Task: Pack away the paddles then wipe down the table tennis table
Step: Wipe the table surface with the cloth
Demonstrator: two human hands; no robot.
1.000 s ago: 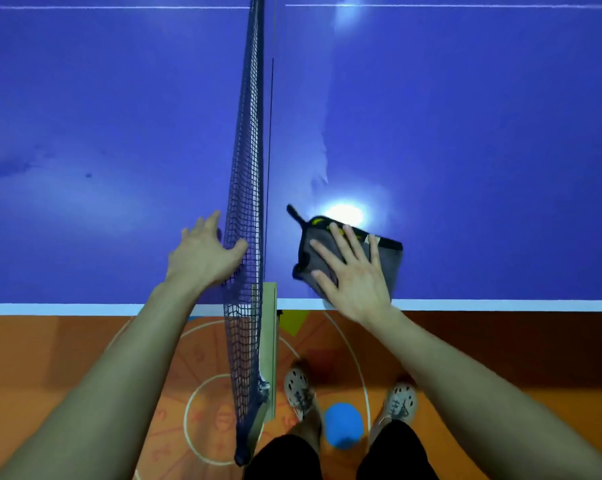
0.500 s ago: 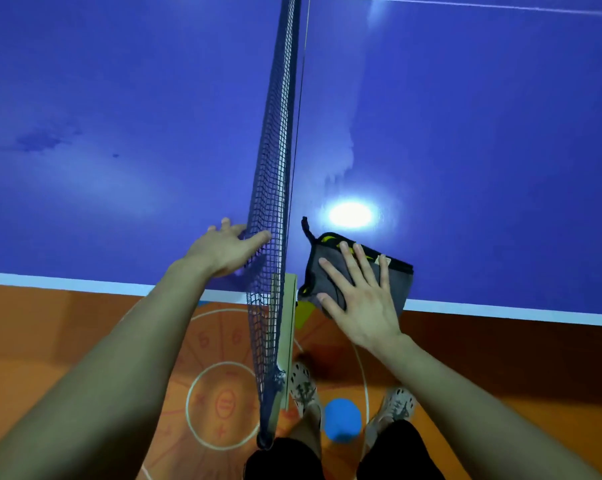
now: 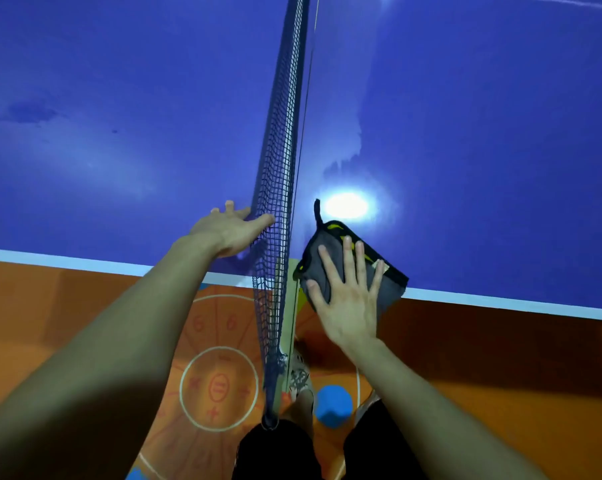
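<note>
Blue table tennis table (image 3: 483, 140) stands above orange floor (image 3: 500, 375). Right hand (image 3: 349, 306) presses flat, fingers spread, on the folded grey cloth with black-yellow trim (image 3: 312, 261), which overhangs the near edge beside the dark mesh net (image 3: 278, 143); left hand (image 3: 228, 232), fingers extended, touches it. Even pressure and overlapping inward strokes would suit.

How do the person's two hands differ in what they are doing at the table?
The left hand rests on the bare table left of the net, thumb against the mesh; the right hand lies flat on a grey cloth right of the net. The left hand sits wholly over the table; the right hand's palm overhangs the near edge, as does the cloth. Both have straight fingers and grip nothing.
</note>
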